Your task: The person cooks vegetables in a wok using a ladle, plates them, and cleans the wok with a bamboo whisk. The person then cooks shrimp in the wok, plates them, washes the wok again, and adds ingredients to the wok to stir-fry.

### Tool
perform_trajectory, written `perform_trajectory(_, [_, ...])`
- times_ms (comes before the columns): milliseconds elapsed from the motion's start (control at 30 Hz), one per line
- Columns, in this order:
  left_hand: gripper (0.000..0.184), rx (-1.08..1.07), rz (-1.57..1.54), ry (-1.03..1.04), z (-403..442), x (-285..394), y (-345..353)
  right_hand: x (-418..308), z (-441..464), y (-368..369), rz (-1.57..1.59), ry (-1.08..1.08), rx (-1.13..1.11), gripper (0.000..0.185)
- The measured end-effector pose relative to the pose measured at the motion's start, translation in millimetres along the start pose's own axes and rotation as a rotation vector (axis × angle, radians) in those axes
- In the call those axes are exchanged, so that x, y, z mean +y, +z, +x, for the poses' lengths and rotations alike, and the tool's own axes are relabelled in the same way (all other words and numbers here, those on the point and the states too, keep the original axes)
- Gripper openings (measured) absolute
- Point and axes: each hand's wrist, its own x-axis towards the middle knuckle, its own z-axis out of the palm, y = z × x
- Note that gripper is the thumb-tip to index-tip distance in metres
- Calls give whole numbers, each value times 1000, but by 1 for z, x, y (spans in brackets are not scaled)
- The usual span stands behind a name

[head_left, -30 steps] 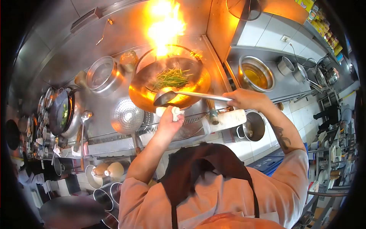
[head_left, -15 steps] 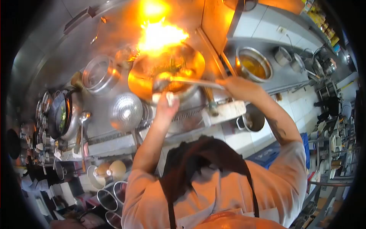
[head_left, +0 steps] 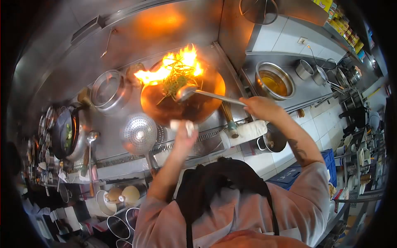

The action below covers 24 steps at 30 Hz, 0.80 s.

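Note:
Flames rise at the back of a large wok (head_left: 173, 108), around green stalks (head_left: 178, 80) that are tossed up above it. My left hand (head_left: 185, 138) is closed on a white cloth (head_left: 182, 125) at the wok's near edge; the cloth hides the part of the rim it covers. My right hand (head_left: 261, 108) grips the end of a long-handled metal ladle (head_left: 219, 97). The ladle's bowl is over the wok, touching or close beside the stalks.
A perforated skimmer (head_left: 139, 132) and a metal pot (head_left: 108, 91) lie left of the wok. To the right are a bamboo brush (head_left: 230, 120), a bowl of yellow oil (head_left: 273, 82) and a folded white cloth (head_left: 250, 131). Another wok (head_left: 66, 133) stands far left.
The flames have shrunk and sit lower. The stalks have risen out of the wok. My left hand and its cloth have moved down, toward my body, and the ladle's bowl has shifted slightly right.

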Motion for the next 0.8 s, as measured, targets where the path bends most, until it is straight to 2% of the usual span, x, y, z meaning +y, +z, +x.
perform_trajectory(67, [8, -1, -433, -295, 53, 24, -7, -2, 8, -27, 97, 229, -286, 21])
perform_trajectory(100, [8, 100, -400, -331, 73, 22, -11, -1, 13, -35, 140, 344, -429, 22])
perform_trajectory(133, [8, 199, -367, -364, 88, 18, -16, 9, 19, -31, 72, 342, -367, 22])
perform_trajectory(200, [8, 133, -402, -345, 98, 6, -25, 36, 34, 2, -54, 337, -240, 24])
perform_trajectory(300, [8, 154, -402, -371, 98, 5, -22, 65, 93, 84, 68, 358, -65, 25])
perform_trajectory(367, [8, 151, -397, -369, 94, 10, -15, 45, 140, 128, 242, 494, -19, 24])
perform_trajectory(433, [8, 153, -376, -333, 86, 17, -9, 7, 166, 159, 377, 480, -8, 23])
perform_trajectory(467, [8, 158, -368, -318, 81, 15, -9, -18, 171, 154, 474, 495, -116, 26])
perform_trajectory(533, [8, 26, 32, 35, 102, -21, -39, -40, 155, 152, 545, 365, -116, 24])
perform_trajectory(567, [8, 21, -8, 2, 106, -24, -42, -38, 141, 148, 526, 285, -165, 25])
perform_trajectory(600, [9, 99, -215, -189, 96, -3, -26, -30, 122, 140, 504, 205, -211, 28])
perform_trajectory(633, [10, 220, -436, -362, 85, 19, -7, -30, 102, 122, 477, 267, -266, 28])
perform_trajectory(667, [9, 239, -439, -375, 88, 19, -8, -31, 84, 96, 450, 331, -322, 29])
perform_trajectory(733, [7, 277, -447, -404, 92, 11, -12, -27, 58, 44, 376, 239, -347, 30])
perform_trajectory(800, [3, 79, 304, 259, 45, -5, -6, -20, 52, 60, 189, 270, -282, 31])
